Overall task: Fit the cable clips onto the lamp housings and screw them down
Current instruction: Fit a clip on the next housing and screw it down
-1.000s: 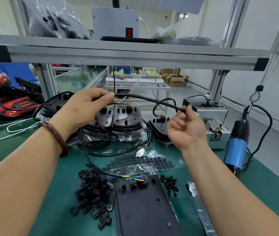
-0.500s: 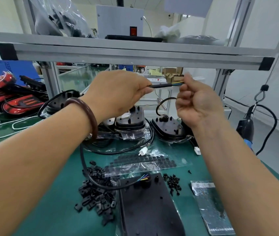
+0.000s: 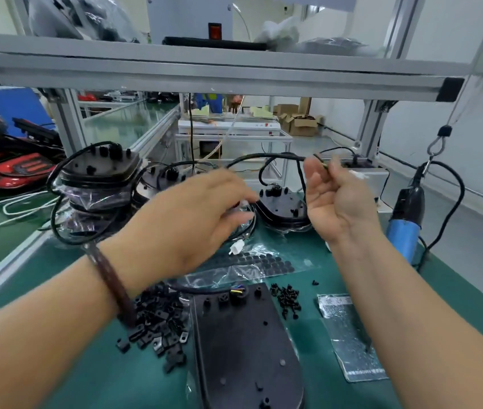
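The lamp housing [image 3: 243, 343] lies back-up at the near edge of the table [image 3: 446, 293], long axis running from near edge to far, its wire-outlet end pointing away. Loose cable clips [image 3: 157, 323] are heaped just beside its left flank, screws [image 3: 286, 299] beside its right. No clip sits on it yet, so the step looks like straightening the cable [image 3: 264, 157] before clipping. The right hand [image 3: 337, 202] has its grip pinched on the cable near its free end, up above the table; the left hand [image 3: 196, 214] is blurred, and whether its grip holds anything I cannot tell. Next, the cable likely needs laying along the housing and a clip picking from the heap.
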A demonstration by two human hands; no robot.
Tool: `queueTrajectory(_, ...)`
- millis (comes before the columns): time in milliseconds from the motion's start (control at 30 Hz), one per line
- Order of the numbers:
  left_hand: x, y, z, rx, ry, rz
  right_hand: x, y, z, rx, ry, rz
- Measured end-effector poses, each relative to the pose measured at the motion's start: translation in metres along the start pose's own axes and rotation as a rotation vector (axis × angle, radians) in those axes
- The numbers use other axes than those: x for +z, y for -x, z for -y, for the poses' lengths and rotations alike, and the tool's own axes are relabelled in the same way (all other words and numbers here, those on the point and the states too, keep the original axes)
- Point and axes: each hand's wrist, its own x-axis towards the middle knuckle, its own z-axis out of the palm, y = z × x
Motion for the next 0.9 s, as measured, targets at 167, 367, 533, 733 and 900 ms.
queueTrajectory(167, 0.035, 0.063, -0.007, -0.075, -0.038, 0.272, -0.033, 0.010, -0.015, 0.069, 0.000, -0.023)
queueTrajectory(367, 0.057, 0.070, -0.004, -0.190, 0.014, 0.213, -0.050, 0.031, -0.036, 0.184, 0.150, 0.001)
queueTrajectory(533, 0.045, 0.054, -0.005, -0.126, -0.099, 0.164, -0.060, 0.051, -0.071, 0.164, 0.736, 0.294)
queueTrajectory(733, 0.029, 0.020, -0.010, -0.004, -0.333, 0.430, -0.073, 0.057, -0.069, 0.109, 1.063, 0.616)
queueTrajectory(900, 0.027, -0.009, -0.022, 0.101, -0.482, 0.601, -0.080, 0.052, -0.065, 0.146, 1.055, 0.679)
